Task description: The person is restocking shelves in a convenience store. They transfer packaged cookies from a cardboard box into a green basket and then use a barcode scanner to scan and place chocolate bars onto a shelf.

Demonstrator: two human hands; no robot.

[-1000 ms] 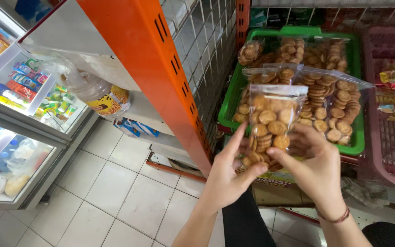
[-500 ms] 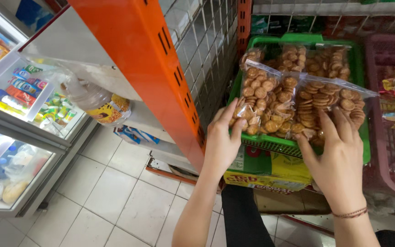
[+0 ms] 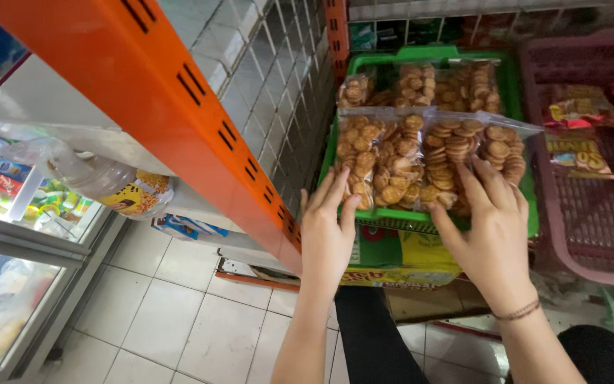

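Your left hand (image 3: 327, 238) and right hand (image 3: 493, 238), fingers spread flat, press two clear packets of round golden biscuits (image 3: 421, 160) at the near edge of the green basket (image 3: 516, 92); a pink basket (image 3: 591, 213) sits right.

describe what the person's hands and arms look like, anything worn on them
Both forearms are bare, with no sleeves in view. The left hand shows no rings, watch or glove. The right hand is also ungloved, with a thin dark cord bracelet around the wrist. Nails look short and unpainted.
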